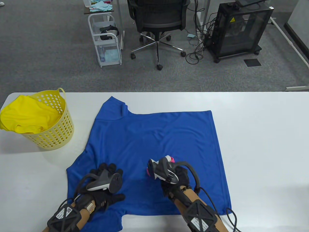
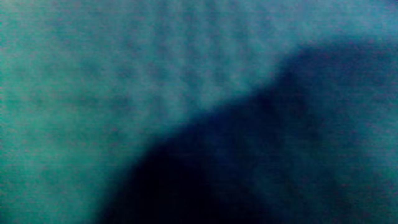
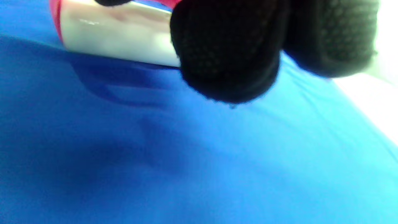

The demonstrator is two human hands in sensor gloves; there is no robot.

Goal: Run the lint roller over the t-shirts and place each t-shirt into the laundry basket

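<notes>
We log blue t-shirt (image 1: 154, 135) spread on table (image 1: 260, 135) | left hand (image 1: 107, 184) flat, pressing it | right hand (image 1: 175, 176) gripping lint roller (image 3: 118, 35), white drum on fabric

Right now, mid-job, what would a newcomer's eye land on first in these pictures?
The blue t-shirt spread flat across the middle of the white table, with the left hand resting flat on its near side. Beside it, the right hand grips the lint roller against the cloth. At far left, a yellow laundry basket holds a yellow t-shirt.
</notes>
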